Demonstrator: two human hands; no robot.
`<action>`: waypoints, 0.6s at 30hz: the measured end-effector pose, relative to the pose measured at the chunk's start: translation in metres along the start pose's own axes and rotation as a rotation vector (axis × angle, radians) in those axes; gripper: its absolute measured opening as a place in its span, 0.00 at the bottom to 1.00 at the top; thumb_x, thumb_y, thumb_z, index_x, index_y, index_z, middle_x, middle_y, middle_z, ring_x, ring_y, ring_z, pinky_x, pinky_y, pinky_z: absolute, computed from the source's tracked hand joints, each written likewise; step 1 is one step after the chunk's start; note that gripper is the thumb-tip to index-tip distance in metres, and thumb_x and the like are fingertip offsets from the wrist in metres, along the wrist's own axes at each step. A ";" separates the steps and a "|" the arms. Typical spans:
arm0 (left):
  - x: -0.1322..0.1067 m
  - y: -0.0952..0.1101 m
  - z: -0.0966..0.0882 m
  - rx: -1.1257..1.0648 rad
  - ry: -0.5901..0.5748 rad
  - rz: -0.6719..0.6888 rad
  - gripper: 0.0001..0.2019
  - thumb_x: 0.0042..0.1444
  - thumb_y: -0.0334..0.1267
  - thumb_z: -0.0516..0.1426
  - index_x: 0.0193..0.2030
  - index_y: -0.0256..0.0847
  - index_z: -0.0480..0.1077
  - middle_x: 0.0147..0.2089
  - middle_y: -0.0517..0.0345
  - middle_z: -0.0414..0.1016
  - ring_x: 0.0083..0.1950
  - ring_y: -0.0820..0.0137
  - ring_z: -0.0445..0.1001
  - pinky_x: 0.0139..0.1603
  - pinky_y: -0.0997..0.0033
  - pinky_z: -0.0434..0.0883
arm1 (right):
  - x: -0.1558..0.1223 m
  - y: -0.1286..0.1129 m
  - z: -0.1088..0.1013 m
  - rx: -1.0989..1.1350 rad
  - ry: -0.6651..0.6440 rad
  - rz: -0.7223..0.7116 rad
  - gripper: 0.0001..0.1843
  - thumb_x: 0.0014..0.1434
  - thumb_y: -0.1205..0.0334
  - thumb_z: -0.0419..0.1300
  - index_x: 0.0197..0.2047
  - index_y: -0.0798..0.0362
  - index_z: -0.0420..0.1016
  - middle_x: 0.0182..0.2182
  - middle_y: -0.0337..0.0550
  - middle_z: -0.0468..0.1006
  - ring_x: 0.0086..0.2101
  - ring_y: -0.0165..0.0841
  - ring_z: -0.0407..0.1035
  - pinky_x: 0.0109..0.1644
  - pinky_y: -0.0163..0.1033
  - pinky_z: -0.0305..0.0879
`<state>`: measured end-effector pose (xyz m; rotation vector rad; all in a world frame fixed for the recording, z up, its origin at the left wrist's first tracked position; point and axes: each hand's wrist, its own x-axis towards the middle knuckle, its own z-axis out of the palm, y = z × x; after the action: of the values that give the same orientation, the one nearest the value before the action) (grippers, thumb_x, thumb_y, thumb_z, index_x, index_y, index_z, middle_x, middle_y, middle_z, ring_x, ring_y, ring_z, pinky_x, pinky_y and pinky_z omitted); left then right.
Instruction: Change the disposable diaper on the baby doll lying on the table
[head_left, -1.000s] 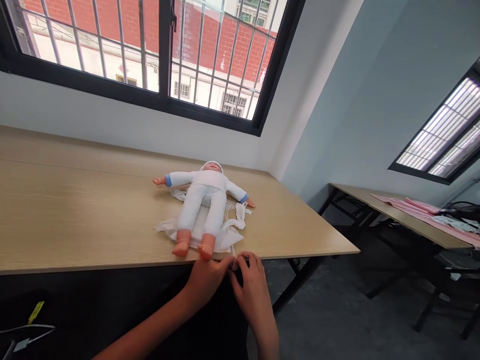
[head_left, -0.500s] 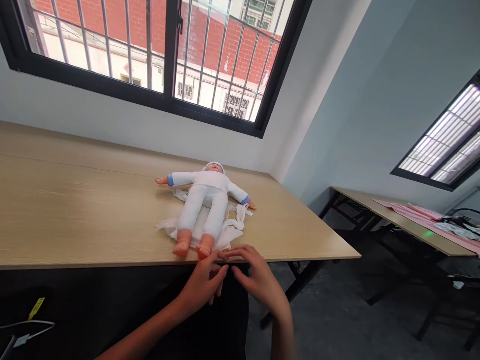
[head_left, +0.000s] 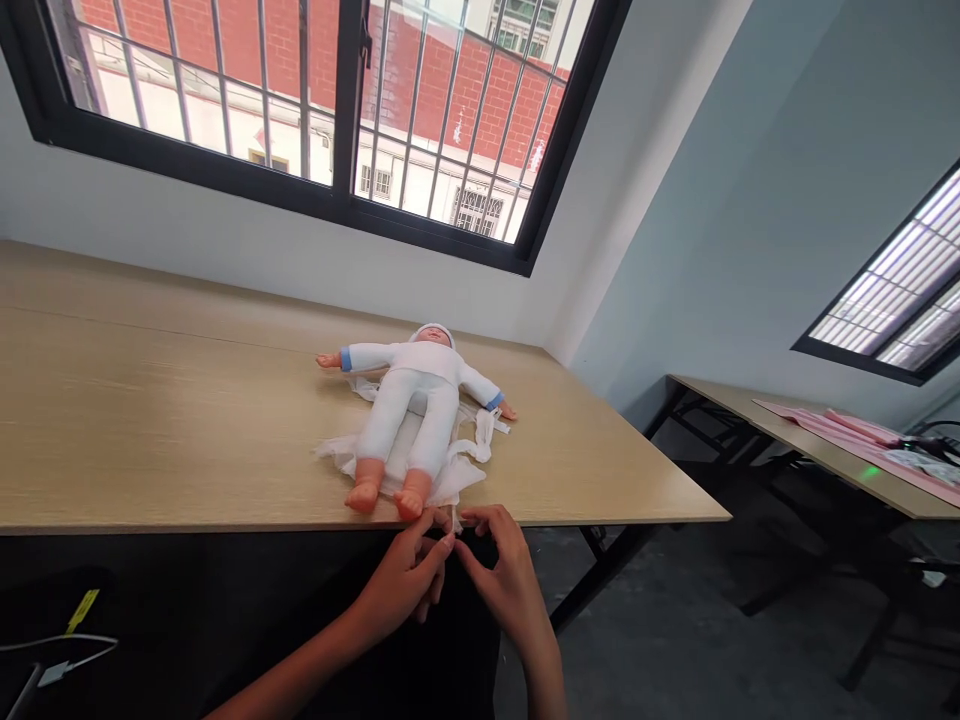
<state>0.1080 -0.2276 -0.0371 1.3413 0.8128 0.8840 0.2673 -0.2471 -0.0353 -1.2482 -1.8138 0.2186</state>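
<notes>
A baby doll (head_left: 420, 400) in a white suit with blue cuffs lies on its back on the table, bare feet toward me. Beneath and around it spreads a thin, crumpled white cloth (head_left: 469, 475) with loose strips at its right side. A narrow end of this cloth hangs over the table's front edge between my hands. My left hand (head_left: 409, 575), just below the doll's feet, is curled with thumb and forefinger at that end. Beside it, my right hand (head_left: 506, 570) has its thumb and forefinger apart, close to the same end. The fingertips' exact contact is hard to make out.
The wooden table (head_left: 187, 430) stands against the wall under a barred window (head_left: 330, 100). At the right, a second table (head_left: 780, 420) carries pink cloth (head_left: 832, 430) and dark items. A white cable (head_left: 82, 645) with a yellow tag lies low at left.
My right hand has drawn down and slightly left, with its thumb and forefinger now nearer the left hand's. The white cloth end now shows between the hands. The doll stays put.
</notes>
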 end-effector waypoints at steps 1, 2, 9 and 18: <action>0.000 0.000 0.000 0.000 -0.001 0.001 0.23 0.57 0.61 0.54 0.44 0.42 0.59 0.15 0.74 0.61 0.10 0.79 0.54 0.11 0.83 0.54 | -0.001 -0.001 0.002 -0.016 0.025 -0.024 0.10 0.62 0.65 0.60 0.48 0.48 0.72 0.40 0.39 0.76 0.38 0.33 0.70 0.45 0.39 0.65; 0.000 -0.001 -0.001 0.000 0.000 0.003 0.23 0.57 0.61 0.54 0.44 0.42 0.60 0.15 0.74 0.61 0.10 0.79 0.54 0.11 0.83 0.54 | -0.001 -0.002 0.004 -0.037 0.055 -0.053 0.09 0.63 0.66 0.60 0.47 0.48 0.73 0.39 0.39 0.76 0.38 0.33 0.70 0.45 0.39 0.65; 0.000 -0.002 -0.002 -0.009 0.031 0.048 0.21 0.57 0.60 0.54 0.39 0.42 0.61 0.14 0.74 0.58 0.11 0.79 0.53 0.11 0.82 0.51 | -0.001 -0.003 0.004 -0.315 0.290 -0.295 0.11 0.65 0.71 0.57 0.42 0.47 0.77 0.36 0.40 0.78 0.39 0.32 0.71 0.48 0.42 0.60; -0.002 -0.002 -0.004 0.021 0.039 0.089 0.16 0.60 0.54 0.53 0.36 0.42 0.61 0.16 0.74 0.57 0.11 0.80 0.53 0.11 0.82 0.51 | -0.008 0.009 -0.005 -0.429 0.249 -0.275 0.15 0.65 0.73 0.55 0.43 0.44 0.78 0.37 0.40 0.78 0.41 0.34 0.71 0.57 0.49 0.58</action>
<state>0.1042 -0.2276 -0.0391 1.3912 0.7995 0.9762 0.2777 -0.2510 -0.0415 -1.2263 -1.8396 -0.4834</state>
